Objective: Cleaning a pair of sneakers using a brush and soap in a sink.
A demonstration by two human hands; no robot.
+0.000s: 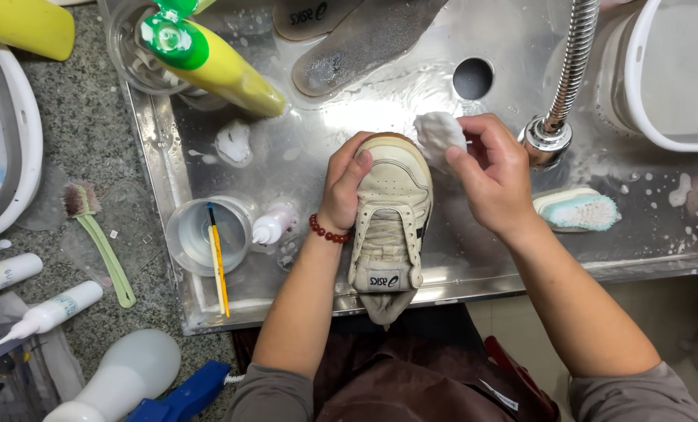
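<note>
Head view of a wet steel sink (pixel 521 258) set into a stone surface (pixel 91 117). The left hand (pixel 345 187) has its fingers (pixel 362 160) curled closed over the toe and inner side of a cream sneaker (pixel 392 203), pinning it sole-down on the sink floor with the heel toward the person. The right hand (pixel 493 176) pinches a wad of white foam or cloth (pixel 437 134) between closed fingertips, pressing it against the toe just beyond the left fingers; which of the two it is cannot be told.

Beyond the fingers lie two insoles (pixel 365 39) and the drain hole (pixel 472 78). Right of the right hand are a flexible metal faucet hose (pixel 572 62) and a white-and-teal scrub brush (pixel 579 209). Left of the left fingers stand a small squeeze bottle (pixel 275 224) and a clear cup (pixel 204 234) holding a yellow-handled brush (pixel 218 258).

Likely hazards: the soapy steel offers little friction, so a firm rub could skate the sneaker from under the left fingers; a sweeping forearm could tip the squeeze bottle or cup.
</note>
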